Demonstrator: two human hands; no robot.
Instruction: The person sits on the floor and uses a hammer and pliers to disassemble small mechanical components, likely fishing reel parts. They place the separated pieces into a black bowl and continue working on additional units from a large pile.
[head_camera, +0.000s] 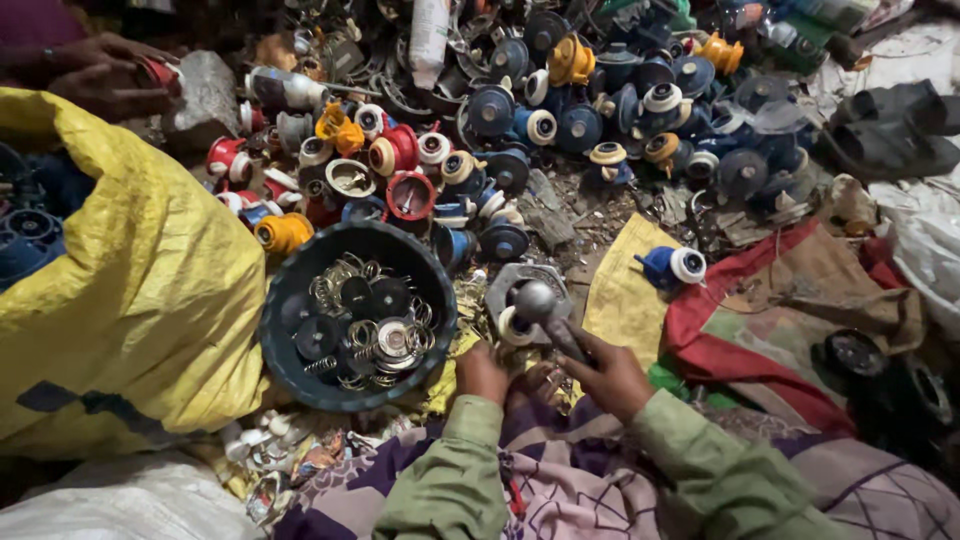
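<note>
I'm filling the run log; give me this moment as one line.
right hand: grips hammer | left hand: on small part, grip unclear | hammer head over metal block | dark bowl: springs, discs

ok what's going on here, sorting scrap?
A person in green sleeves holds a hammer in the right hand over a grey metal block. The left hand rests beside it. A dark basin of springs and discs sits left; a pile of plastic caps lies ahead. Another person's hand works top left.
</note>
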